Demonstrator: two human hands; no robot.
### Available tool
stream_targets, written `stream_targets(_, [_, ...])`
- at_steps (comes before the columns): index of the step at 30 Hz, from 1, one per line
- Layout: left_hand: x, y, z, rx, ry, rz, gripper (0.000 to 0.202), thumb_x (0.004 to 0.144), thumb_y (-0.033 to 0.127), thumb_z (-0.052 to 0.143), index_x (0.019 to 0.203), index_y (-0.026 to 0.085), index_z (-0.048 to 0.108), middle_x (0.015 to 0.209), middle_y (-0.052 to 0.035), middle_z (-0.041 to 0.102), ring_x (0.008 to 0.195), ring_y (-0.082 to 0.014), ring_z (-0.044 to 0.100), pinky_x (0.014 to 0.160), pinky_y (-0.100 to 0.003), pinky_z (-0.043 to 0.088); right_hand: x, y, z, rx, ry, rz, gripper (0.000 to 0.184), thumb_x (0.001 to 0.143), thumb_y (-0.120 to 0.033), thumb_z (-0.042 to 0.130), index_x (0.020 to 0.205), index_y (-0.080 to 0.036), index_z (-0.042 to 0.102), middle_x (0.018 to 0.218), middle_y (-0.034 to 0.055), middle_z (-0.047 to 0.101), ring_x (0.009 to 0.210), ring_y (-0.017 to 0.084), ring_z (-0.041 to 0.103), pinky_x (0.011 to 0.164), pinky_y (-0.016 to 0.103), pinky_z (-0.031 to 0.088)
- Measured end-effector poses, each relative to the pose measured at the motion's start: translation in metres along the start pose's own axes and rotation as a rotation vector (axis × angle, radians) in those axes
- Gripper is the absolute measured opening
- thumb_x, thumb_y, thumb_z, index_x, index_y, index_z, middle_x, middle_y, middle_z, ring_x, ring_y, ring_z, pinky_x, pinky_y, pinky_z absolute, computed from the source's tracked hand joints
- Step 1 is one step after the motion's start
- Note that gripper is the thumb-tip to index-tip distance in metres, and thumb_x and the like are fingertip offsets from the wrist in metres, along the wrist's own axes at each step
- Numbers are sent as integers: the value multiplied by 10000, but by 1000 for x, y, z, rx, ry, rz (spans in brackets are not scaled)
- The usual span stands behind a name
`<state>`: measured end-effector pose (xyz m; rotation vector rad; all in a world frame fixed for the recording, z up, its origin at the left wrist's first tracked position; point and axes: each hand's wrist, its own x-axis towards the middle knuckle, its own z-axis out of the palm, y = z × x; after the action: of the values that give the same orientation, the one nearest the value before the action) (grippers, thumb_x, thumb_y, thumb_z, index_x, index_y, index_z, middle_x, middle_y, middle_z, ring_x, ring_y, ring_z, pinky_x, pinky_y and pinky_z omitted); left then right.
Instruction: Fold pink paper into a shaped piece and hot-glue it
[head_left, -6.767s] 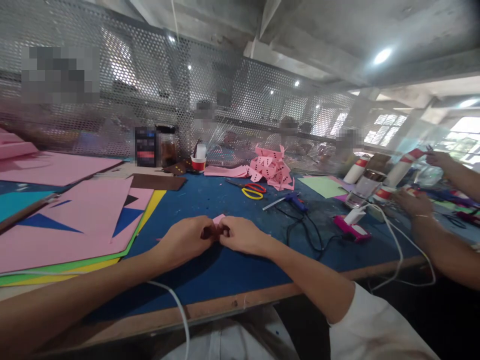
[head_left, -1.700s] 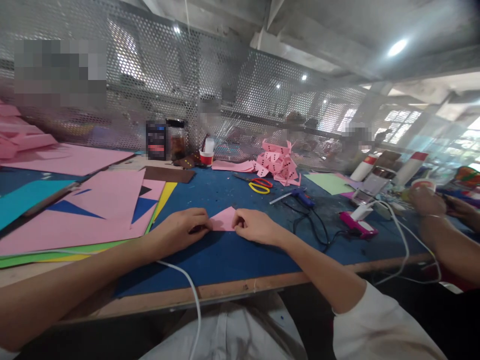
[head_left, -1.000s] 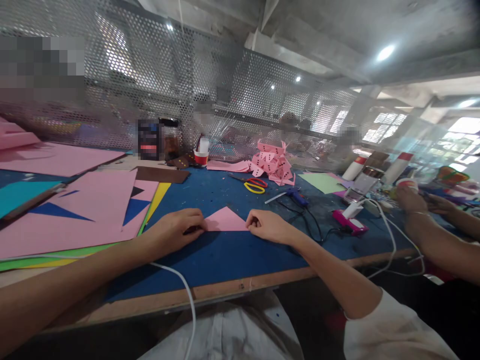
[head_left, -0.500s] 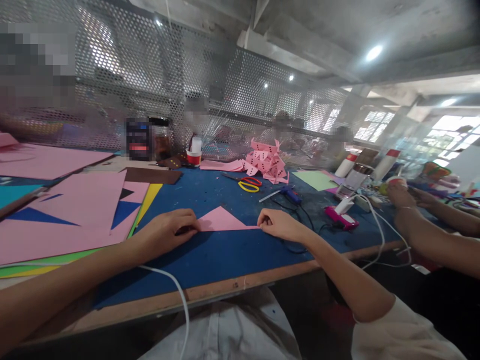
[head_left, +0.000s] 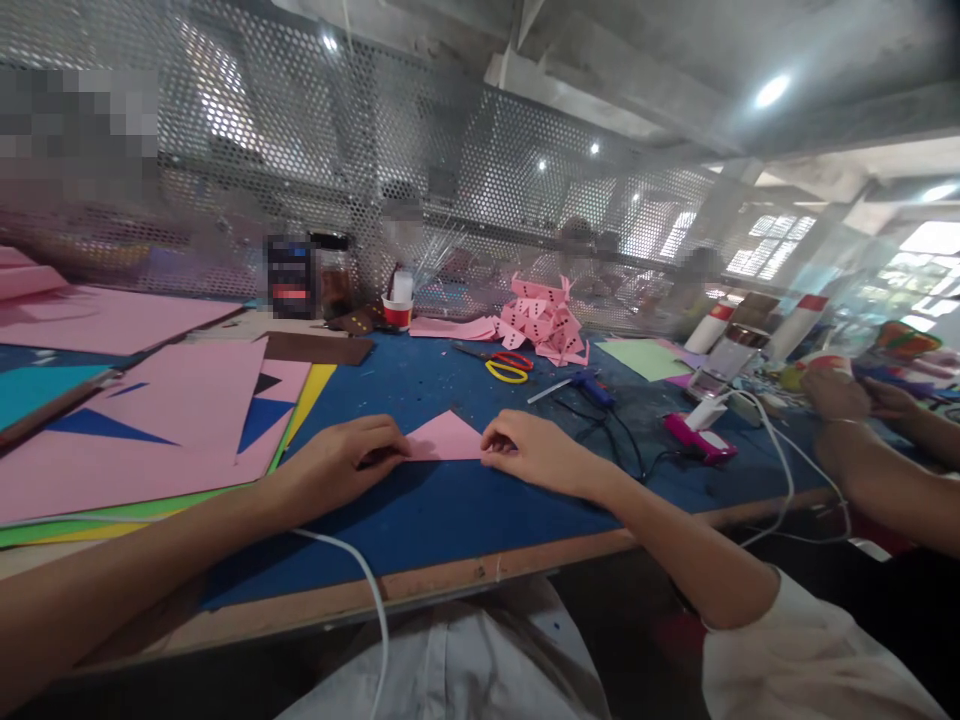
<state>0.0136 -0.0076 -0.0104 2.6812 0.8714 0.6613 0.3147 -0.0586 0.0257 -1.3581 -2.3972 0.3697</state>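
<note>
A pink piece of paper [head_left: 448,438] with a peaked top and a straight lower edge lies on the blue work surface in front of me. My left hand [head_left: 352,455] has its fingers closed on the paper's left end. At the right end, my right hand [head_left: 536,450] pinches the paper between curled fingers. Both end portions are hidden under the fingers. Beyond the hands are scissors [head_left: 508,368] with red and yellow handles, and a blue glue gun [head_left: 592,388] with a white stick.
Stacked pink sheets [head_left: 172,400] lie at left, with a white cable [head_left: 360,565] crossing the table edge. Cut pink pieces [head_left: 544,320] are heaped at the back. A magenta device [head_left: 699,438] stands at right. Another person's hands [head_left: 836,395] work at far right.
My right hand has moved left along the paper, closer to my left hand, and less of the paper's right end shows. The whole view has shifted slightly.
</note>
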Motion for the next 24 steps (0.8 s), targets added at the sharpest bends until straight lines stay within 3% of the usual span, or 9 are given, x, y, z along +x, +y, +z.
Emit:
stream_targets(6, [1,6,-6,-25,145,-39,186,956,294,508,942,207,672,940,-33,678,852,-172,624,755,-265,459,13,4,11,-35,-35,8,68,884,-229,696,924,-176,681,947,29,652,842,140,604,759,252,428])
stream_targets(13, [2,30,-21,-141,292,-219,257,901,415,589,837,193,703,779,-13,705,715,-166,617,674,-259,464,14,9,11,96,57,145,49,884,-226,665,886,-180,680,882,13,675,779,138,594,713,258,413])
stream_targets(16, [4,36,-20,-266,252,-343,291,884,469,617,821,217,748,829,-8,760,804,-195,676,730,-269,489,17,7,9,238,151,165,95,901,-268,649,874,-179,666,867,7,687,782,139,594,727,257,421])
stream_targets(19, [14,42,-15,-499,160,-436,325,850,506,660,1020,254,774,979,-11,790,929,-231,707,826,-307,519,22,-3,8,357,204,121,119,899,-296,655,873,-180,663,867,0,695,788,136,601,740,249,431])
stream_targets(21, [23,47,-12,-659,177,-453,377,803,508,703,1053,235,774,1009,-33,791,943,-252,711,837,-336,539,24,-12,9,400,225,84,112,898,-294,654,881,-183,668,868,-3,698,793,134,607,741,244,437])
stream_targets(24, [34,57,-11,-738,253,-463,330,789,478,707,928,190,789,919,-58,789,897,-253,707,815,-350,548,28,-24,14,427,243,40,91,899,-273,639,878,-188,666,876,-1,703,801,136,616,751,245,450])
